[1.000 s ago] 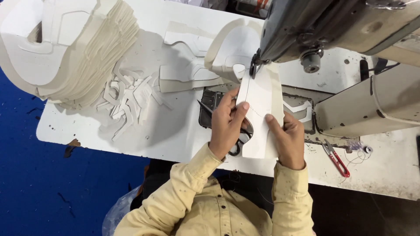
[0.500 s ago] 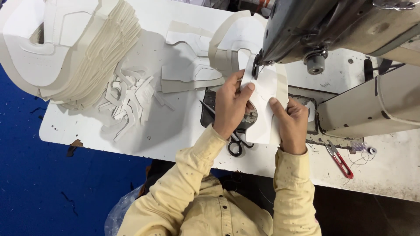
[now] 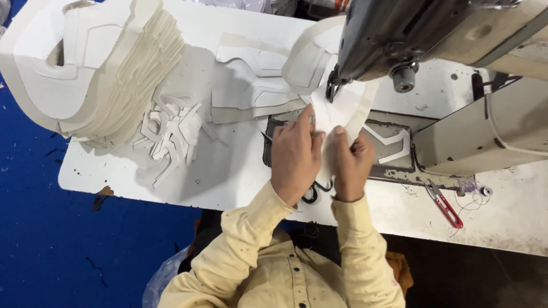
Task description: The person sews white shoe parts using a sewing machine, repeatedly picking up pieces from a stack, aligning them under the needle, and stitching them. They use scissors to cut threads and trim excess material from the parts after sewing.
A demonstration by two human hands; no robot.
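The white cut piece [image 3: 337,114] sits pinched in both my left hand [image 3: 294,157] and right hand [image 3: 353,162], fingers closed, just below the sewing machine head [image 3: 388,34].

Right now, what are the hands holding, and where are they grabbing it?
Both hands, left hand and right hand, pinch the white cut piece at its near end, just below the sewing machine head.

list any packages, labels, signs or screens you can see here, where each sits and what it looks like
No labels, signs or screens show.
Clear plastic bag: low in the view, beside the person's left elbow over the blue floor; crumpled, see-through, contents not visible.
Both hands, left hand and right hand, hold a plain white cut piece at the sewing machine; it bears no marking.
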